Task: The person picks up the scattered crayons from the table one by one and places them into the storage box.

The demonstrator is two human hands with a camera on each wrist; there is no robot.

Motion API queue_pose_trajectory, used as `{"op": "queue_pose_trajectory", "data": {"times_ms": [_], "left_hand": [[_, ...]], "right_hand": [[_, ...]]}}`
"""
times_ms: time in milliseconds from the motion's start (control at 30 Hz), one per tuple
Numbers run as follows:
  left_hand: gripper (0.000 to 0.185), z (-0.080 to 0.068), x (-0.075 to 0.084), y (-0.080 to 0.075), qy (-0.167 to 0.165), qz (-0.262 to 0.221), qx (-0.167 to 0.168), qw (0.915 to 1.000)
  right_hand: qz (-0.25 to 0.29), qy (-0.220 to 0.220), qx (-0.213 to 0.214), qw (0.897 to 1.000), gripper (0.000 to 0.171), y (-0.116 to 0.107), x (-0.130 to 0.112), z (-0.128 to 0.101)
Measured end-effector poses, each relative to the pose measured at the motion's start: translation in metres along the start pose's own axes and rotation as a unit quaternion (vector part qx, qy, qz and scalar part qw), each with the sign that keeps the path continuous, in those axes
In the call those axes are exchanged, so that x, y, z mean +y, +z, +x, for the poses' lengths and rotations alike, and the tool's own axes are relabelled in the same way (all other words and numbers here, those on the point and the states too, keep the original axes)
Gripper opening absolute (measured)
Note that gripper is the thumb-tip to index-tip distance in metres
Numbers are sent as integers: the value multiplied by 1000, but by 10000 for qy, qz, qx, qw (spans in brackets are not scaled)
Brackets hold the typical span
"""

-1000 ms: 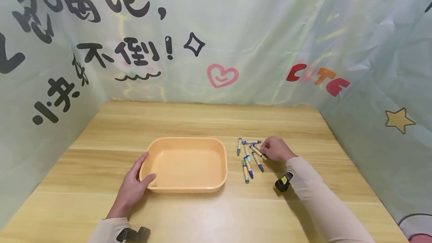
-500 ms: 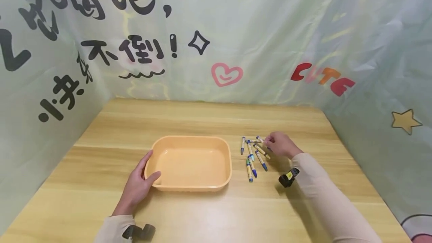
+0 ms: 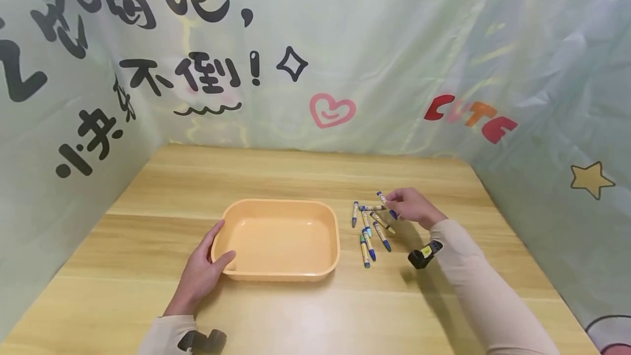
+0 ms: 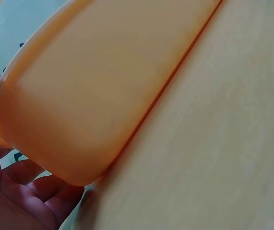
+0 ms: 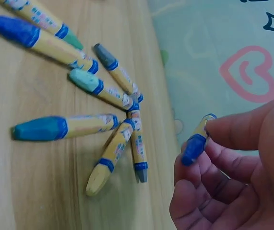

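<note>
An orange plastic tray [image 3: 282,242] sits on the wooden table. My left hand [image 3: 198,277] grips its left side near the front corner, thumb over the rim; in the left wrist view its fingers [image 4: 33,194] curl against the outside wall. Just beyond the pile on the right, my right hand [image 3: 415,206] pinches a blue crayon [image 5: 195,147] between thumb and fingers, lifted off the table. Several other crayons lie loosely together between tray and right hand, among them a teal crayon [image 5: 41,128], a yellowish crayon [image 5: 109,155] and a dark blue crayon [image 3: 368,244].
The wooden table [image 3: 296,316] runs back to a pale printed curtain [image 3: 374,59] that closes in the rear and both sides. A black wrist camera [image 3: 425,255] is strapped at the right sleeve, another camera [image 3: 202,341] at the left.
My right hand has taken a blue crayon from the far side of the pile and raised it slightly. The left hand keeps its hold on the tray; the head view has shifted a little.
</note>
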State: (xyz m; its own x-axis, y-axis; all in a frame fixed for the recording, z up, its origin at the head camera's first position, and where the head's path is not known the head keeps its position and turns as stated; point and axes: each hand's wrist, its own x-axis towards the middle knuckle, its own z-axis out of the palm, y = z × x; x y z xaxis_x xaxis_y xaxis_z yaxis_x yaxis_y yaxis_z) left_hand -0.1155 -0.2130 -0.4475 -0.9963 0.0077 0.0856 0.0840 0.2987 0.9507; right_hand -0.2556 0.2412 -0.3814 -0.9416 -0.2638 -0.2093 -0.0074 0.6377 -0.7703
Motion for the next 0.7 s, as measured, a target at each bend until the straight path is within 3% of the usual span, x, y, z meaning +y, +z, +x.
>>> {"op": "queue_pose_trajectory", "data": {"times_ms": [200,700], "left_hand": [[71,2,3,0,-25,179,6,9998],[71,2,0,1,-25,-42,27,10000]], "right_hand": [[229,46,-99,9997,33,-2,-10,2],[418,-167,-319,9985,39,0,-30,8]]}}
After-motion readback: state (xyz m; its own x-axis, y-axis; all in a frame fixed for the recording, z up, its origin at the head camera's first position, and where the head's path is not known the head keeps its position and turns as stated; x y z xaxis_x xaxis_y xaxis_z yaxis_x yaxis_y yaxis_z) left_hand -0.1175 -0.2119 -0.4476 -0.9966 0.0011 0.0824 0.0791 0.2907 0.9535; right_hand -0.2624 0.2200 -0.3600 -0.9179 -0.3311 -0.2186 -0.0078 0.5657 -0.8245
